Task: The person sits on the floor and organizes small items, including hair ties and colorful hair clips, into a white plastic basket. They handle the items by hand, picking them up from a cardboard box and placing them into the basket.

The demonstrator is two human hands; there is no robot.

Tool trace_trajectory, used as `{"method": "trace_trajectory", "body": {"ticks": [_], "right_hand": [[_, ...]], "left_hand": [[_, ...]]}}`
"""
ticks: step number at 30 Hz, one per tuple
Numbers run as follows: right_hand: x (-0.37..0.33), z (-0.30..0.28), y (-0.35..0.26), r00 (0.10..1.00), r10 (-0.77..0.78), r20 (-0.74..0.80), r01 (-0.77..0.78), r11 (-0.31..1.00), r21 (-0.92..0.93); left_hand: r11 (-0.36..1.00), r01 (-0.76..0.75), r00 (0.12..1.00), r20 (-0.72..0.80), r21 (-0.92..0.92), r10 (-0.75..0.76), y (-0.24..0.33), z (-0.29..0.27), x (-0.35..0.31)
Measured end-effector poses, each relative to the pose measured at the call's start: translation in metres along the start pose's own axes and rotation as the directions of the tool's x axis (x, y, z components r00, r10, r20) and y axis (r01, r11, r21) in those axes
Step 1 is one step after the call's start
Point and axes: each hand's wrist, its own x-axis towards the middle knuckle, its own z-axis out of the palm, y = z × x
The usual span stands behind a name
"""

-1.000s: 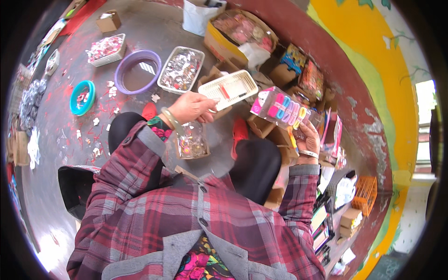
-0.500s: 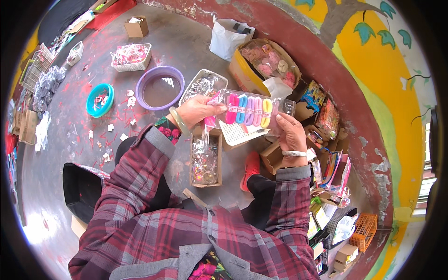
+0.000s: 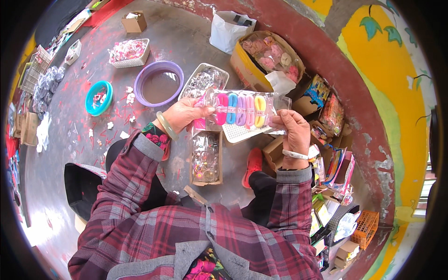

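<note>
Stretched between my two hands is a clear plastic packet of coloured hair ties, banded in pink, blue, lilac, light pink and yellow. My left hand pinches its left end, where some bright pink material also shows under the fingers. At the other end, my right hand grips the plastic between thumb and fingers. Below the packet lies a white perforated basket, partly covered by it. Nearer to me stands a narrow cardboard box with small clear-wrapped items inside.
Behind the packet is a white basket of clear bags. A purple basin and a teal basin stand to the left. Cardboard boxes and packaged goods crowd the right side by the wall. A large carton holds pink bundles.
The packet has shifted slightly left and now lies flatter and tauter between my hands. My left hand has moved a little left; my right hand has turned slightly.
</note>
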Motion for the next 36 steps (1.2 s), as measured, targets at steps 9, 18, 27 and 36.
{"method": "trace_trajectory", "body": {"ticks": [9, 18, 27, 36], "right_hand": [[-0.005, 0.005, 0.002, 0.993, -0.100, -0.057, 0.101, 0.995, 0.014], [-0.006, 0.002, 0.004, 0.994, -0.104, -0.036, 0.105, 0.994, 0.007], [-0.006, 0.005, 0.012, 0.983, 0.169, 0.075, -0.162, 0.982, -0.100], [-0.005, 0.002, 0.017, 0.991, 0.124, 0.040, -0.122, 0.992, -0.037]], "left_hand": [[0.999, 0.030, 0.999, 0.014, -0.031, -0.030, -0.009, -0.003, 0.002], [0.996, 0.065, 0.998, 0.031, -0.060, -0.063, -0.011, 0.001, 0.000], [0.999, 0.003, 0.998, 0.065, -0.041, 0.000, -0.009, 0.004, -0.003], [1.000, 0.017, 1.000, -0.017, 0.024, -0.017, -0.018, -0.008, 0.001]]}}
